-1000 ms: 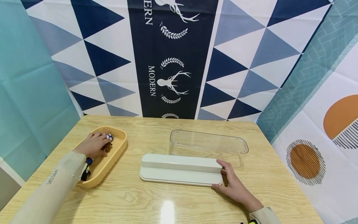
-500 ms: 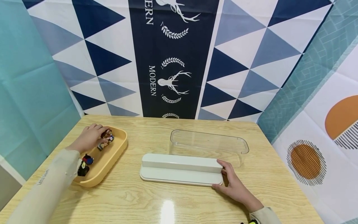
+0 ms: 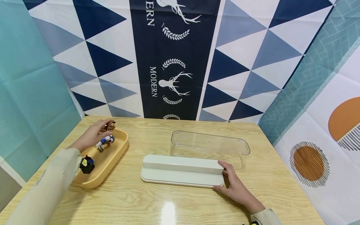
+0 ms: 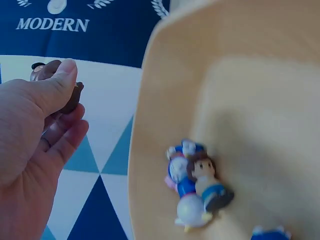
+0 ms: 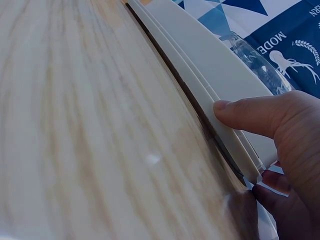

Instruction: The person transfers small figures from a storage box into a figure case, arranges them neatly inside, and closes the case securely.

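My left hand (image 3: 92, 134) pinches a small brown toy figurine (image 3: 111, 125) between thumb and fingers, over the far end of a yellow-orange tray (image 3: 108, 170). In the left wrist view the figurine (image 4: 74, 101) is partly hidden by the thumb. Below it, a blue-and-white figurine (image 4: 191, 212) and a brown-haired figurine (image 4: 205, 175) lie together in the tray. A dark figurine (image 3: 87, 165) lies nearer the wrist. My right hand (image 3: 237, 187) grips the right end of a white two-level stand (image 3: 180, 178), thumb on its front edge in the right wrist view.
Behind the stand, a clear plastic cover (image 3: 209, 142) sits on the wooden table (image 3: 135, 203). Patterned cloth (image 3: 171, 62) hangs along the table's back edge, with more cloth at both sides.
My left hand has risen from inside the tray toward its far end, bringing up the brown figurine. The other figurines are more exposed now. My right hand and the stand have stayed put.
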Tool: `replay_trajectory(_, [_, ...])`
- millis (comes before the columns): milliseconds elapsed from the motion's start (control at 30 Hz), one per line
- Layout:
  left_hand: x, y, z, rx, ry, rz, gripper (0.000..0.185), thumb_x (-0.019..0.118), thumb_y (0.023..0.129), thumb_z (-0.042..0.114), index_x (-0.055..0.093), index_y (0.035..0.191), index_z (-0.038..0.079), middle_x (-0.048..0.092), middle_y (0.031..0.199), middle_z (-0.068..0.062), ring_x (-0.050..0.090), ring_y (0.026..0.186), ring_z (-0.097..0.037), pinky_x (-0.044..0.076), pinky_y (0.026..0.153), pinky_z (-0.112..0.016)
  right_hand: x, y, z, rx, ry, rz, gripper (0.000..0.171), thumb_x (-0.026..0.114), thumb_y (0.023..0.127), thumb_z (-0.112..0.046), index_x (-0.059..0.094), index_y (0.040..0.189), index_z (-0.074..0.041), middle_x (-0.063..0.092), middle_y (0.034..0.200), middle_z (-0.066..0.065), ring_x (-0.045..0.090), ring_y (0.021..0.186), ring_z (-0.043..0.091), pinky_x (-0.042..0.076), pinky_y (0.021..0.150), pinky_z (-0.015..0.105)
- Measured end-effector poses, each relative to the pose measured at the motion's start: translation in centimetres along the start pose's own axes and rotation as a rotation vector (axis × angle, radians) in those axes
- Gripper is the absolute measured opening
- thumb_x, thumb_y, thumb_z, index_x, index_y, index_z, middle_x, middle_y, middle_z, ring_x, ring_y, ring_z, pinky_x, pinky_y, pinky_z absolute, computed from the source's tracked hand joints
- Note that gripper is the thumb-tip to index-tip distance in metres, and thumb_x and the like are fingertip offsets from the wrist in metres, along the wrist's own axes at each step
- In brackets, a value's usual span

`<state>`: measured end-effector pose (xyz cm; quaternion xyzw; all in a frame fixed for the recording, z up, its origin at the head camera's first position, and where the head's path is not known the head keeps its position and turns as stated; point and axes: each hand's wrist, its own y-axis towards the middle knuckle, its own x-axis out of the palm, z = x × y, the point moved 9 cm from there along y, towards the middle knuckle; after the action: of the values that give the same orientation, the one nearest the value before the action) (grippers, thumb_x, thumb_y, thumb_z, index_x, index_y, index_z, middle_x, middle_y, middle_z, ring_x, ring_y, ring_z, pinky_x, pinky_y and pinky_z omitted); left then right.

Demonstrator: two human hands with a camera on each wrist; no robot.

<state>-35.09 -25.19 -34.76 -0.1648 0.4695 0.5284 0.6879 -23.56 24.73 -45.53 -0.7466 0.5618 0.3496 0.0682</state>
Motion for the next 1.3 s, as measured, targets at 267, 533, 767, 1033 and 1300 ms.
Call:
replay_trajectory(267, [0.2,0.5,0.8,-0.039,-0.196,0.031,0.05,0.056,0.102,0.007,0.038,0.147,-0.006,0.057,0.127,-0.029,0.056,0.114,-0.042,0.046,0.096,-0.052,0.0,-0.1,-0.1,0.011,0.008,-0.005,0.09,0.083,0.084,-0.02,0.026,0.154,-0.014,0.033,0.144,0.013,0.036,0.128,0.005,0.031,0.104,0.011])
replay_trajectory(533, [1.5,0.9,2.2,-0.126,-0.338,-0.007,0.051,0.053,0.103,0.007,0.035,0.15,-0.001,0.051,0.131,-0.027,0.054,0.118,-0.042,0.052,0.087,-0.033,-0.1,-0.1,-0.1,0.027,0.008,-0.009,0.09,0.083,0.083,-0.021,0.027,0.153,-0.013,0.034,0.144,0.013,0.039,0.129,0.015,0.032,0.104,0.012])
replay_trajectory(767, [3.5,1.3,3.7,-0.196,-0.471,-0.035,0.052,0.054,0.103,0.006,0.035,0.15,-0.001,0.049,0.133,-0.025,0.05,0.125,-0.042,0.051,0.093,-0.038,-0.1,0.1,0.0,0.039,0.014,-0.014,0.09,0.083,0.083,-0.02,0.027,0.153,-0.012,0.033,0.144,0.014,0.043,0.128,0.033,0.033,0.105,0.014])
replay_trajectory(1033, [5.9,1.8,6.2,-0.169,-0.627,-0.063,0.052,0.055,0.099,-0.003,0.038,0.149,0.0,0.05,0.13,-0.024,0.053,0.12,-0.038,0.052,0.092,-0.029,-0.1,0.0,0.1,0.024,0.004,-0.007,0.09,0.083,0.083,-0.021,0.027,0.153,-0.013,0.034,0.144,0.012,0.042,0.129,0.02,0.033,0.105,0.013])
replay_trajectory(1300, [7.7,1.9,8.8,-0.093,-0.668,-0.098,0.05,0.056,0.098,-0.006,0.041,0.145,-0.001,0.051,0.131,-0.026,0.056,0.117,-0.038,0.053,0.091,-0.03,-0.2,0.0,0.2,0.022,0.001,-0.003,0.089,0.083,0.083,-0.022,0.028,0.153,-0.014,0.034,0.145,0.012,0.04,0.129,0.012,0.033,0.105,0.014])
